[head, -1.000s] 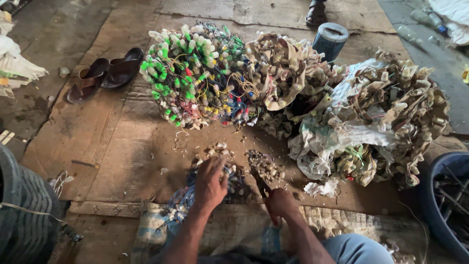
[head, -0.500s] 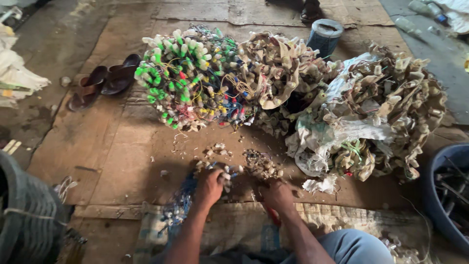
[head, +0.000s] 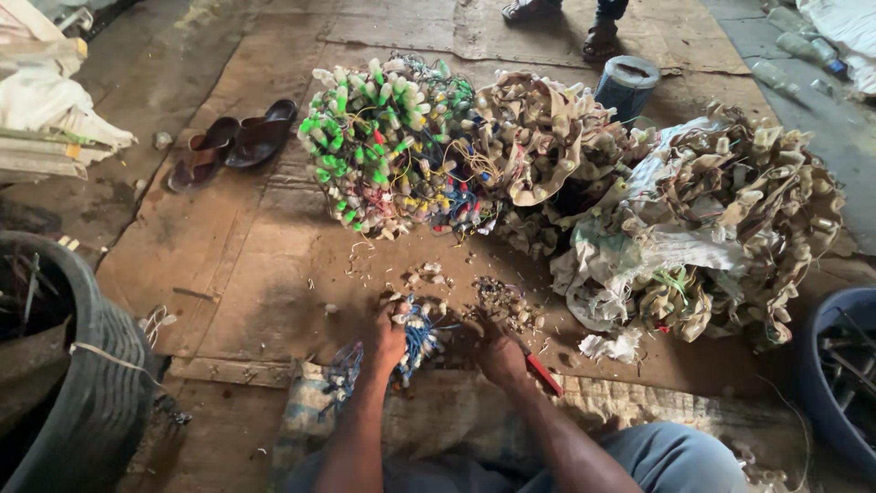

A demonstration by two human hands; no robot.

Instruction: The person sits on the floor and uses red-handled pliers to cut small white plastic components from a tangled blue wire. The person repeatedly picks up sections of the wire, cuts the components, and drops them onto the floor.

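Left grip: my left hand (head: 388, 330) clutches a tangled blue-wire bundle of small sockets (head: 418, 333).
Right grip: my right hand (head: 497, 351) is closed on a red-handled cutter (head: 542, 373).
Behind: a white woven sack (head: 639, 256), torn.

Both bare forearms reach forward from the bottom of the view, nearly parallel. The left hand (head: 388, 333) is curled closed in a fist, knuckles up. The right hand (head: 497, 351), just beside the left hand, is also curled closed, fingers tucked under and hidden.

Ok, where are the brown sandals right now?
In the head view, the brown sandals lie on the floor at upper left, left of the green-tipped bundle, far from both hands.
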